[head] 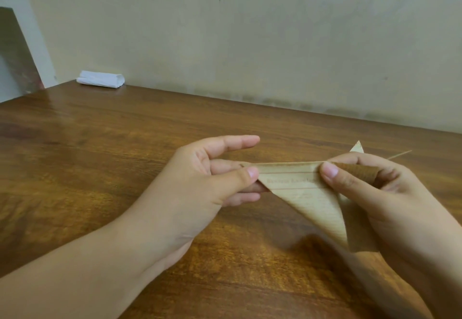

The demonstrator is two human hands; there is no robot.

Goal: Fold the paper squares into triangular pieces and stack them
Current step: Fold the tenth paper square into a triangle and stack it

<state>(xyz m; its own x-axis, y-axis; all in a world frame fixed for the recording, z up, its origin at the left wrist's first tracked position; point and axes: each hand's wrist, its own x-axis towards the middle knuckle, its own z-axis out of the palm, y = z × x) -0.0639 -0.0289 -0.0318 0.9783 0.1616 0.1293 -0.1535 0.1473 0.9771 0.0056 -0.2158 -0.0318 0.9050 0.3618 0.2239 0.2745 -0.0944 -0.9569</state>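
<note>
Head view: your left hand (220, 176) and right hand (370, 193) pinch one paper triangle (307, 193), folded but not yet stacked.

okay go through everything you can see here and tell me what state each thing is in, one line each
Tan lined paper piece: folded into a triangle, held above the table, pinched at both upper corners.
Left hand: pinches the paper's left corner, index finger extended.
Right hand: pinches the paper's right corner.
White folded paper bundle: lying flat at the far left table edge, untouched.
Brown wooden table: bare, glossy surface beneath the hands.
</note>
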